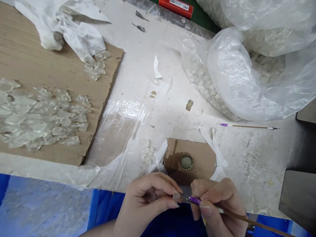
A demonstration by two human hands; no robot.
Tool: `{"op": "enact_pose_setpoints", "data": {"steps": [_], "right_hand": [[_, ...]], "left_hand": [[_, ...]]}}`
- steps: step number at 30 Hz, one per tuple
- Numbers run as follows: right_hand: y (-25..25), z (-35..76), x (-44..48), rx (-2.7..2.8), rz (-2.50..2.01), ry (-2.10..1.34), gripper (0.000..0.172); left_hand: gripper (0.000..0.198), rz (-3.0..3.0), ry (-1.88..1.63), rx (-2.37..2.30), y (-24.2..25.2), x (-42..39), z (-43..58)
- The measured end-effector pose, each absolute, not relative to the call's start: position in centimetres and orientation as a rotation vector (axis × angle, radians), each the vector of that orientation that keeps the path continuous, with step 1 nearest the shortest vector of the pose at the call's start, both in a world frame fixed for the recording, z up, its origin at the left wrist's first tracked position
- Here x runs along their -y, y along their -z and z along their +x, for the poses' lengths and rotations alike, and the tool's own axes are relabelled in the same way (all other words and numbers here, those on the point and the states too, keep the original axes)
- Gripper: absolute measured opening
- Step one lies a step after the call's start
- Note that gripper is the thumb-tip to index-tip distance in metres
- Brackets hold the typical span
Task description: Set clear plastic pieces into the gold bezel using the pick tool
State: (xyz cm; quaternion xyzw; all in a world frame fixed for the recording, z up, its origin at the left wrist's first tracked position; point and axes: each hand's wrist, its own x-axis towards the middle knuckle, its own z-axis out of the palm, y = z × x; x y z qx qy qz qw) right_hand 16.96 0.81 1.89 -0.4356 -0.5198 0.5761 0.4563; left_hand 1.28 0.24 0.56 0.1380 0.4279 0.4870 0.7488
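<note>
The left hand [148,204] and right hand [217,207] meet just past the front edge of the desk [177,65]. The left thumb and forefinger [164,187] are pressed together, pinching a small clear piece [176,197]. The right fingers [207,194] pinch a thin brush [195,200] near its purple collar, with the wooden handle running out past the little finger. The brush tip is at the clear piece, though the fingers partly hide the exact contact.

Just ahead of the hands, a bottle cap [187,162] sits on a small cardboard square [202,158], with a few white pieces [148,153] beside it. A second brush [247,126] lies on the desk. Clear pieces [41,118] are spread on a large cardboard sheet [49,65], and more fill a loose plastic bag [234,75].

The piece could slip if the pinch loosens or the brush presses too hard from one side. Because the hands are past the desk edge, it could fall onto the blue surface [106,204] below. A sleeve or elbow could also catch the bottle cap.
</note>
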Motion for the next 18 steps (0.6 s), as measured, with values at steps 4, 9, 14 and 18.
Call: {"op": "enact_pose_setpoints", "data": {"steps": [4,9,14,18], "right_hand": [[-1.8,17.0,-0.8,1.273,-1.069,-1.427,0.011],[-2.1,16.8,-0.7,1.266,-1.066,-1.438,0.011],[-2.1,17.1,-0.4,1.218,-1.109,-1.393,0.012],[-1.2,17.7,-0.4,1.319,-1.191,-1.177,0.008]], "left_hand": [[0.034,0.309,-1.061,-0.937,-0.6,-0.3,1.3],[0.034,0.35,-1.066,-0.94,-0.5,-0.4,1.2],[0.019,0.299,-1.115,-0.901,-0.2,0.1,1.5],[0.007,0.216,-1.124,-0.832,0.0,0.2,1.6]]}}
